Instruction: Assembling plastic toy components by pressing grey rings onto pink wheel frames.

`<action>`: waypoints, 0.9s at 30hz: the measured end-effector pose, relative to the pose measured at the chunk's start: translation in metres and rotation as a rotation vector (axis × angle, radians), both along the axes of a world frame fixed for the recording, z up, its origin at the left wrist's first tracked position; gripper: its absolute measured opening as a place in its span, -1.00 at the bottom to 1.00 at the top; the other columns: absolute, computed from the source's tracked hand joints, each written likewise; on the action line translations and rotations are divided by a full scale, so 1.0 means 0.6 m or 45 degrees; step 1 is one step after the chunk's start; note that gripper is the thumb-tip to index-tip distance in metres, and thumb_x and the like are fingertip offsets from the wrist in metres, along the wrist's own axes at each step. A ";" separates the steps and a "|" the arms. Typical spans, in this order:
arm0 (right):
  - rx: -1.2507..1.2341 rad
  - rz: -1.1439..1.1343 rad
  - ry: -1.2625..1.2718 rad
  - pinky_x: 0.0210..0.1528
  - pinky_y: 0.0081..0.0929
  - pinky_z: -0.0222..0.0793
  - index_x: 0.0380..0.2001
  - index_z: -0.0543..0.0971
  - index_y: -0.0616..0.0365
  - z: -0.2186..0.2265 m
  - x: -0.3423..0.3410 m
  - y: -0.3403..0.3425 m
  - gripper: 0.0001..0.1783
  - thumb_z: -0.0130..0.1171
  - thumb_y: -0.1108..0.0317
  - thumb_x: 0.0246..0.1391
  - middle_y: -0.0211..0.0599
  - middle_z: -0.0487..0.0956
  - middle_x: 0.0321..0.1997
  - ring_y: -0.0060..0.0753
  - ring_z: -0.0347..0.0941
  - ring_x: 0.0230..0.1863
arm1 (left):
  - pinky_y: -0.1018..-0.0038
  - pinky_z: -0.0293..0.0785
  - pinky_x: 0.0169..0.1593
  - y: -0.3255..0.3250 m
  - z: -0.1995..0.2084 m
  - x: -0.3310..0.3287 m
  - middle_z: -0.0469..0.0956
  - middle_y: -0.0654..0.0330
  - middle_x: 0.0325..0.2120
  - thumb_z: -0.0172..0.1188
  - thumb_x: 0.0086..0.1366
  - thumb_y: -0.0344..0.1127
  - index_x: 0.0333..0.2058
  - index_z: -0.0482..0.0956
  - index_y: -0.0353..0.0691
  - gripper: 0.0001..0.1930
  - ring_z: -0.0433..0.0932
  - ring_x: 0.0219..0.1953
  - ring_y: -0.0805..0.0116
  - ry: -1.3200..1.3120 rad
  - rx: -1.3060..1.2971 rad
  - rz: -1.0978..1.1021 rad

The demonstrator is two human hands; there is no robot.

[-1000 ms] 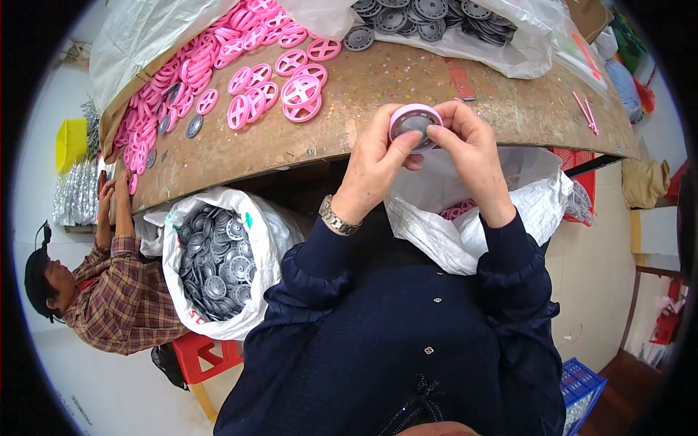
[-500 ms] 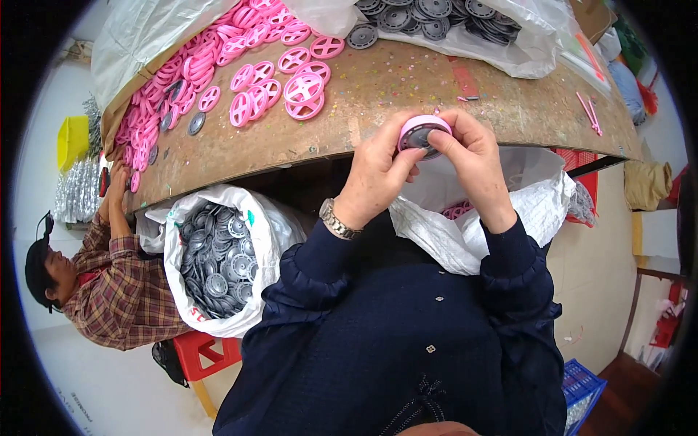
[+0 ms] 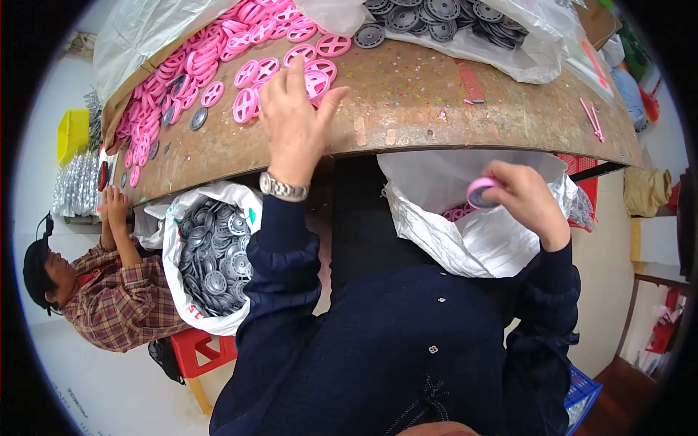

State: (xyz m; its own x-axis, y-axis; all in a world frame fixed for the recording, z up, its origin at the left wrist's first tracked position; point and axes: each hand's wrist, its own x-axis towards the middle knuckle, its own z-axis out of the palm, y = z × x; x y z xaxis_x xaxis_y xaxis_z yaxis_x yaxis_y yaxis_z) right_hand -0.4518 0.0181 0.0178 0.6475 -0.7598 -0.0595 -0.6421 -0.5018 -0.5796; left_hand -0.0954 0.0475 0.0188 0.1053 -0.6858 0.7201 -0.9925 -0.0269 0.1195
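My right hand [image 3: 527,200] grips a pink toy wheel with a grey hubcap [image 3: 480,195] pressed into it, above the mouth of a white woven sack [image 3: 429,236] below the table edge. Pink wheels [image 3: 456,211] show inside that sack. Over the table, my left hand [image 3: 294,127] has its fingers spread and reaches to a small group of loose pink wheels [image 3: 318,83] with cross-shaped spokes. Its fingertips overlap the wheels; whether they touch is hard to tell.
A heap of pink wheels [image 3: 203,62] lies at the table's far left, grey hubcaps [image 3: 443,11] on plastic at the back. Another sack of grey hubcaps [image 3: 218,251] stands left of me. A co-worker [image 3: 109,298] sits at the left. Pink sticks [image 3: 592,120] lie at the right.
My hands have parted. The right has carried the wheel with its hubcap down and right over the sack; the left has let go of it and moved left to the loose pink wheels.
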 end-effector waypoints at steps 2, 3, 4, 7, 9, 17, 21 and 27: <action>-0.029 0.036 0.181 -0.27 -0.28 0.41 -0.29 0.56 0.25 -0.004 -0.013 0.002 -0.74 0.28 0.33 -0.03 -0.06 0.58 -0.40 -0.06 0.53 -0.36 | 0.11 0.33 0.08 -0.008 -0.013 0.020 0.49 -0.05 -0.14 0.34 0.16 0.06 0.16 0.40 -0.31 -0.28 0.41 -0.05 -0.05 -0.008 0.039 0.050; -0.056 0.072 0.359 -0.25 -0.22 0.42 -0.29 0.57 0.25 -0.006 -0.017 0.002 -0.73 0.28 0.30 -0.03 -0.04 0.60 -0.37 0.01 0.55 -0.31 | 0.11 0.34 0.07 -0.012 -0.021 0.031 0.50 -0.05 -0.15 0.34 0.14 0.09 0.16 0.41 -0.31 -0.25 0.42 -0.05 -0.04 -0.018 0.079 0.101; -0.139 0.091 0.316 -0.22 -0.15 0.42 -0.32 0.58 0.25 -0.010 -0.018 0.002 -0.72 0.28 0.27 -0.02 -0.01 0.61 -0.34 0.08 0.54 -0.25 | 0.12 0.35 0.05 -0.018 -0.029 0.037 0.51 -0.05 -0.20 0.35 0.13 0.09 0.16 0.42 -0.32 -0.25 0.43 -0.08 -0.04 -0.120 0.109 0.105; -0.139 0.090 0.150 -0.19 -0.17 0.42 -0.31 0.58 0.27 0.006 0.000 -0.004 -0.72 0.28 0.28 -0.02 0.00 0.61 -0.33 0.08 0.54 -0.25 | 0.12 0.35 0.03 -0.031 -0.049 0.045 0.51 -0.05 -0.23 0.35 0.13 0.07 0.14 0.43 -0.34 -0.27 0.43 -0.10 -0.03 0.010 0.108 0.120; -0.139 0.126 0.031 -0.19 -0.19 0.43 -0.29 0.59 0.27 0.023 0.030 -0.012 -0.73 0.27 0.29 0.00 -0.01 0.61 -0.32 0.06 0.55 -0.24 | 0.12 0.35 0.02 -0.032 -0.055 0.048 0.51 -0.05 -0.23 0.36 0.12 0.04 0.14 0.42 -0.34 -0.27 0.43 -0.10 -0.03 0.008 0.095 0.092; -0.260 0.138 -0.410 -0.20 -0.29 0.45 -0.22 0.59 0.27 0.035 0.184 -0.109 -0.78 0.19 0.34 0.14 -0.05 0.63 -0.30 -0.04 0.59 -0.23 | 0.11 0.30 0.11 -0.012 -0.045 -0.011 0.45 -0.05 -0.10 0.43 0.08 -0.10 0.19 0.34 -0.35 -0.23 0.39 -0.01 -0.03 0.159 -0.027 -0.313; -0.637 0.028 -0.481 -0.16 -0.24 0.47 -0.16 0.61 0.22 0.003 0.255 -0.191 -0.74 0.18 0.28 0.16 -0.07 0.64 -0.22 0.02 0.57 -0.19 | 0.09 0.30 0.15 -0.007 -0.054 -0.035 0.42 -0.06 -0.03 0.47 0.02 -0.13 0.22 0.32 -0.31 -0.18 0.38 0.05 -0.06 0.271 -0.013 -0.475; -0.828 -0.075 -0.282 -0.04 -0.16 0.48 0.00 0.56 0.10 -0.023 0.347 -0.263 -0.62 0.16 0.19 0.16 -0.19 0.58 0.01 0.00 0.53 -0.03 | 0.10 0.32 0.16 -0.001 -0.062 -0.032 0.46 -0.06 0.01 0.52 -0.06 -0.15 0.24 0.30 -0.29 -0.10 0.41 0.06 -0.07 0.278 -0.040 -0.555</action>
